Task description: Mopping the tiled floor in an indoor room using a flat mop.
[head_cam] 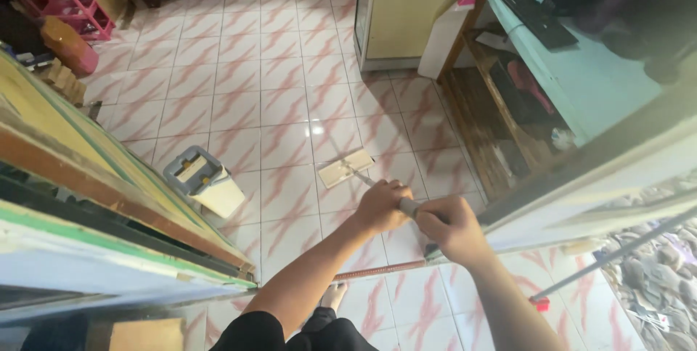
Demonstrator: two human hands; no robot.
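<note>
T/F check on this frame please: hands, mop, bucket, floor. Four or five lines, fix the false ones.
1. Both hands grip the mop handle. True: left hand is farther down it, right hand nearer the body.
2. The mop head is inside the bucket. False: it lies flat on the floor tiles, apart from the bucket.
3. The bucket stands left of the mop head. True.
4. The floor is bare wood. False: white tiles with pink streaks.
</note>
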